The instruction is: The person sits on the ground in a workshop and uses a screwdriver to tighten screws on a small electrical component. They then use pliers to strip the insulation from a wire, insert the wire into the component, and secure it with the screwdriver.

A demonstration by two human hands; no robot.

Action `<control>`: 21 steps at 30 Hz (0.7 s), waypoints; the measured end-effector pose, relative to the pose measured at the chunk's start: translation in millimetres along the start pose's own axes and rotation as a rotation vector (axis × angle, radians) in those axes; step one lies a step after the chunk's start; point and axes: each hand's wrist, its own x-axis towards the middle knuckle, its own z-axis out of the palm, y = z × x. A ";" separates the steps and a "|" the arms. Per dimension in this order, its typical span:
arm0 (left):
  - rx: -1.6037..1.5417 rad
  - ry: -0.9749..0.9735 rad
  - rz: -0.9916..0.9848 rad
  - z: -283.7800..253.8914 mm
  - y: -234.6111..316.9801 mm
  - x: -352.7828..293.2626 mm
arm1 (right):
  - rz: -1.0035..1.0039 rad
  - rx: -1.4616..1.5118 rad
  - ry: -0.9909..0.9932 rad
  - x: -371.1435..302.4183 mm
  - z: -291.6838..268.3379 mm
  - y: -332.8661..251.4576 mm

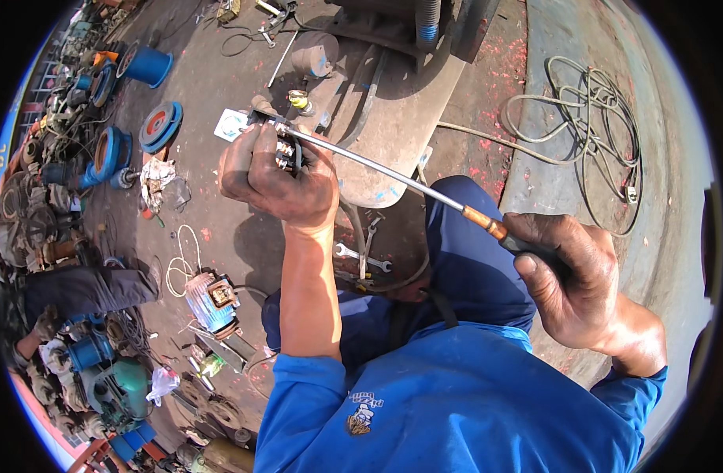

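Note:
A long screwdriver (pixel 393 172) lies across the view, its dark handle in the closed fingers of my right hand (pixel 579 284). Copper-coloured wrapping shows where the shaft meets the handle. The shaft runs up and left to my left hand (pixel 278 177), whose fingers are curled round a small dark electrical part with metal terminals (pixel 285 150). The shaft's far end is at this part; whether the tip sits in a screw is hidden. A white piece (pixel 230 124) with a round marking shows beyond my left fingers.
Two open-end wrenches (pixel 363 256) lie on the ground below the metal plate (pixel 393 150). A coiled cable (pixel 586 118) is at the right. An electric motor (pixel 211 303) stands left of my arm, with blue pulleys (pixel 160 126) and heaped parts farther left. Another person's leg (pixel 93 290) reaches in there.

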 end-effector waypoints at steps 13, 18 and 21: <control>0.047 -0.009 0.030 3.7 -2.7 -2.7 | -0.014 -0.311 -0.120 5.2 -6.9 -15.3; 0.000 0.020 0.001 3.7 -1.9 -0.1 | -0.081 -0.471 -0.191 4.1 -2.9 -14.1; -0.007 0.017 0.003 1.4 -2.0 -1.3 | 0.007 -0.234 -0.149 5.6 1.4 -8.6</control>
